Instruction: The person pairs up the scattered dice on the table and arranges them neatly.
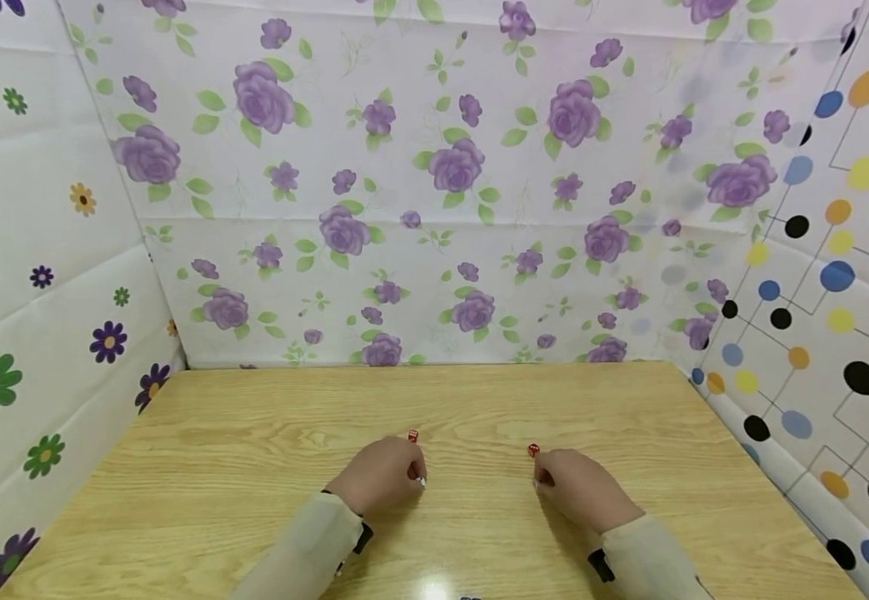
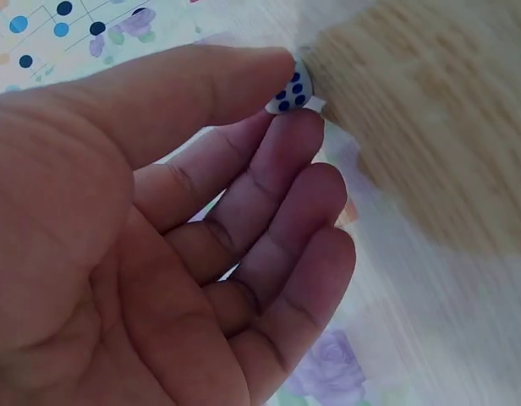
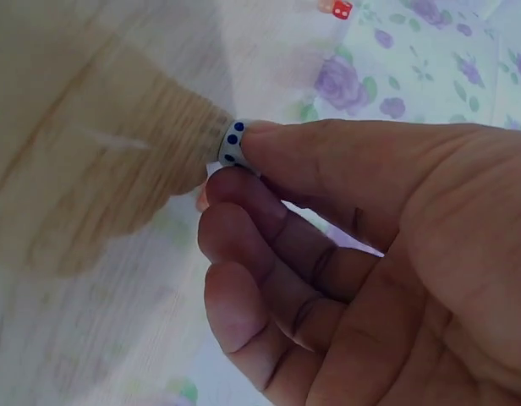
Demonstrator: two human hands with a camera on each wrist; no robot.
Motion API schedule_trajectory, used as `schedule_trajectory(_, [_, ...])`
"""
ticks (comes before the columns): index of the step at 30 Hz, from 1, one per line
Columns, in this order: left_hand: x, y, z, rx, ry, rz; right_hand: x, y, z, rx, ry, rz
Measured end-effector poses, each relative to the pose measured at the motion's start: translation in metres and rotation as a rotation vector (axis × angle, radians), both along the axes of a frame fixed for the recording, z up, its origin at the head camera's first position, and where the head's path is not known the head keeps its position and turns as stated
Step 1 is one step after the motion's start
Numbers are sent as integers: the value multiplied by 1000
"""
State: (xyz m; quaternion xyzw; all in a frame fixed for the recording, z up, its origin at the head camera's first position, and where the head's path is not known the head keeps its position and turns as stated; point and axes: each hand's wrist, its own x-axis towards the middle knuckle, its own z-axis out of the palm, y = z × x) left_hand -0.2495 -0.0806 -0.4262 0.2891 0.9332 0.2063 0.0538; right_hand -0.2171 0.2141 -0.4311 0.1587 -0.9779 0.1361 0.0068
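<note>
My left hand [image 1: 382,477] pinches a white die [image 2: 294,93] with blue dots between thumb and fingertip, low over the wooden table [image 1: 479,400]. A second white die [image 3: 232,142] with blue dots sits in the pinch of my right hand [image 1: 580,490]; in the head view its own fingers mostly hide it. Just beyond the left hand lies a red die [image 1: 413,436] with white dots. Another red die [image 1: 533,450] lies right by the fingers of the right hand, on their far side.
A flowered cloth [image 1: 404,275] hangs behind the table's far edge. On the right stands a dotted cloth [image 1: 839,333], on the left a cloth [image 1: 44,317] with large flowers. A small dark thing [image 1: 471,597] is cut off at the bottom of the head view.
</note>
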Motion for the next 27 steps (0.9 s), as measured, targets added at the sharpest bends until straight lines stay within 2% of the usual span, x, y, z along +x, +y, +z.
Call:
schedule_trajectory(11, [7, 9, 5, -53, 107, 9, 4, -6, 3, -6, 14, -12])
schedule_trajectory(16, [7, 10, 6, -67, 120, 23, 3, -7, 2, -7, 5, -17])
schedule_trajectory(19, [7, 9, 7, -55, 100, 18, 4, -8, 3, -14, -8, -23])
schedule_trajectory(25, [1, 2, 6, 11, -32, -7, 4, -8, 3, -22, -28, -27])
schedule_trajectory(27, [-1, 1, 5, 22, -57, -11, 3, -7, 3, -24, -35, -28])
